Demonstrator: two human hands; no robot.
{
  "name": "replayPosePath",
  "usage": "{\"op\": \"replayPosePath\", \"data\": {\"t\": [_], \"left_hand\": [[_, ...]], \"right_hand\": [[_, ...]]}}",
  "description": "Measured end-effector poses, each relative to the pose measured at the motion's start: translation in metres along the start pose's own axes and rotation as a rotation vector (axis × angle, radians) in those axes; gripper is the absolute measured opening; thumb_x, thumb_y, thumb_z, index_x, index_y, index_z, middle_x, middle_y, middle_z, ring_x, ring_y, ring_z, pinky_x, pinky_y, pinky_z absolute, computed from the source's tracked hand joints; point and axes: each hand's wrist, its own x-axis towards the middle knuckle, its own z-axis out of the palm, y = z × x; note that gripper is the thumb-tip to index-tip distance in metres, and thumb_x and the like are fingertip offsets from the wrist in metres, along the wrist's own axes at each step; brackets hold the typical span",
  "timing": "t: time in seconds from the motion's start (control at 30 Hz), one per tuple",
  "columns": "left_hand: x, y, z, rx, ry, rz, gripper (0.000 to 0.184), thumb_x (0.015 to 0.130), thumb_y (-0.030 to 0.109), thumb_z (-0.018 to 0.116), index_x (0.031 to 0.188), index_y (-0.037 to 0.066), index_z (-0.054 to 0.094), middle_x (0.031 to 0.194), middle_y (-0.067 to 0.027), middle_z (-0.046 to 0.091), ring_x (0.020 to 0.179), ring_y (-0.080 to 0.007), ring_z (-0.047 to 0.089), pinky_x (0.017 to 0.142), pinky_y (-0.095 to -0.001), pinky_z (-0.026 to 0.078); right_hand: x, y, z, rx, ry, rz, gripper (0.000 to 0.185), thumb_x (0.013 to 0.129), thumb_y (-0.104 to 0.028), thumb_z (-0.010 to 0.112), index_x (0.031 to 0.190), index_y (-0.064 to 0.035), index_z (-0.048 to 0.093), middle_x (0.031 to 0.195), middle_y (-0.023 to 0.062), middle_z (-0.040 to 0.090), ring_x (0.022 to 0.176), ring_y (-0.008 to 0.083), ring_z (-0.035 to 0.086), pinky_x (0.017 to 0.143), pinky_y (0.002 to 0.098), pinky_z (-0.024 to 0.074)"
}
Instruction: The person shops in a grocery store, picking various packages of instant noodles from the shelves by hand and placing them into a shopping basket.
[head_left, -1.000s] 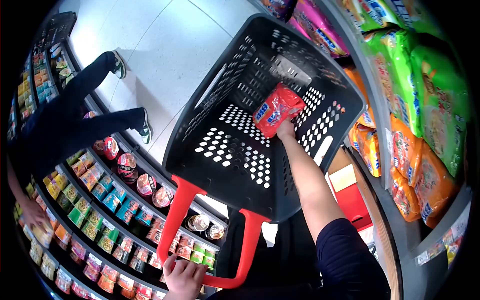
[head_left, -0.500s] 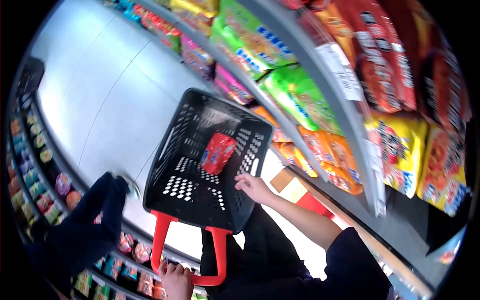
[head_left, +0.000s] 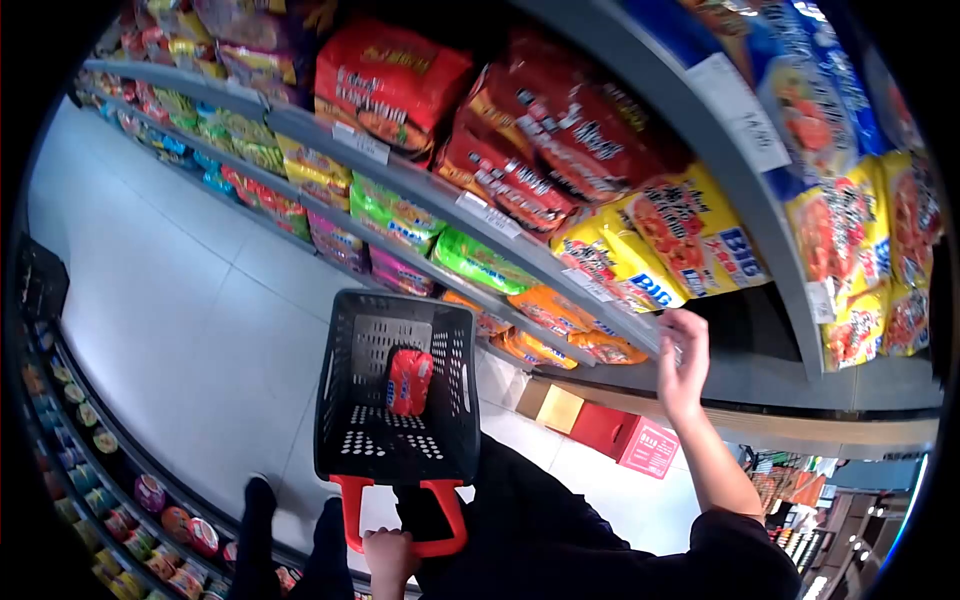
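My left hand point(head_left: 388, 556) is wrapped round the red handle point(head_left: 455, 510) of a black shopping basket point(head_left: 465, 350). A red noodle multipack point(head_left: 411, 381) lies inside the basket. My right hand point(head_left: 685, 362) is raised at the shelf edge, fingers bent and thumb apart, with nothing seen in it. Whether it touches the edge I cannot tell. Yellow noodle multipacks point(head_left: 690, 235) marked BIG lie on the shelf just above it. To their left are dark red noodle packs point(head_left: 590, 125).
Price labels point(head_left: 490, 214) line the grey shelf fronts. Green packs point(head_left: 480, 262) and orange packs point(head_left: 560, 318) fill the lower shelf. Red boxes point(head_left: 602, 428) stand below the shelving. Noodle cups point(head_left: 150, 492) line the left shelves, with another person's legs point(head_left: 262, 530) close by.
My right hand has left the basket's side and risen to the shelf. The view has turned, showing more of the upper shelves. The left hand still holds the handle.
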Motion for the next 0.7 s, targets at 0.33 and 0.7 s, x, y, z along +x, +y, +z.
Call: {"op": "replayPosePath", "data": {"t": [0.33,0.7], "left_hand": [[-0.001,-0.006,-0.001,0.02,-0.103,0.067,0.021,0.069,0.029,0.059,0.077,0.015,0.072,0.075,-0.0051,0.069,0.073,-0.0245,0.067,0.061,-0.0383,0.051],[0.036,-0.038,0.076,-0.154,0.074,0.12,0.032,0.081,0.036,0.053,0.094,0.012,0.07,0.088,-0.009,0.07,0.085,-0.029,0.067,0.073,-0.0408,0.052]], "right_hand": [[-0.003,-0.04,-0.064,0.27,0.168,0.306,0.046,0.085,0.011,0.047,0.128,-0.0029,0.04,0.125,0.0115,0.046,0.111,0.0168,0.053,0.089,0.0297,0.045],[-0.033,-0.073,-0.095,0.28,0.245,0.242,0.048,0.086,0.008,0.05,0.131,-0.0028,0.039,0.126,0.0116,0.045,0.109,0.0182,0.055,0.088,0.0294,0.0464]]}}
